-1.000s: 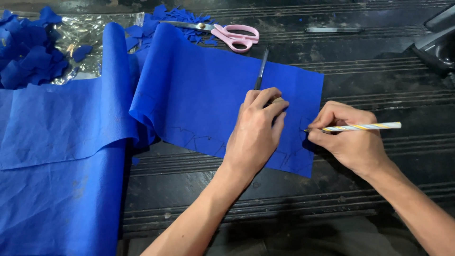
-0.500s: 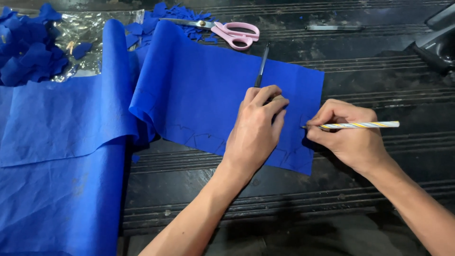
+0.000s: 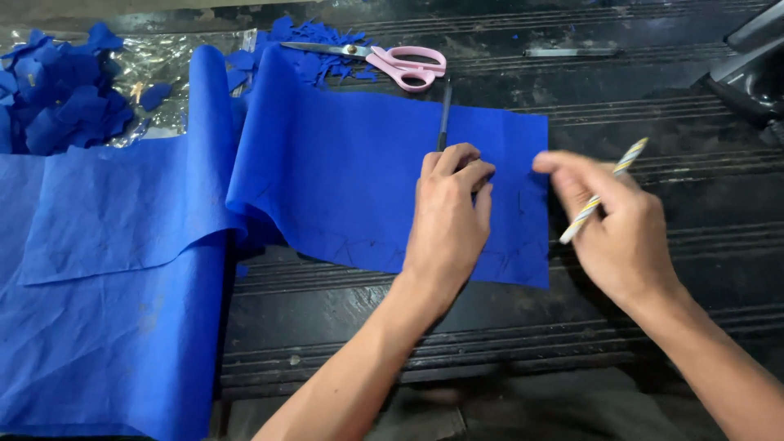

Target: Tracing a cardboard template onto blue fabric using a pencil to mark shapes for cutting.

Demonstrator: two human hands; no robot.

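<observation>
On the cloth (image 3: 343, 180), the left hand (image 3: 449, 220) presses flat, fingers loosely curled; the right hand (image 3: 621, 229) grips a pencil (image 3: 604, 189).

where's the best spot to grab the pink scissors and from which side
Probably by the pink handle loops, coming from the right. The scissors lie flat on the dark table with the blades pointing left over blue scraps, so the handles are the blunt, open end, nearest the right hand.

A crumpled clear plastic bag (image 3: 167, 77) lies at the table's far-left edge.
</observation>
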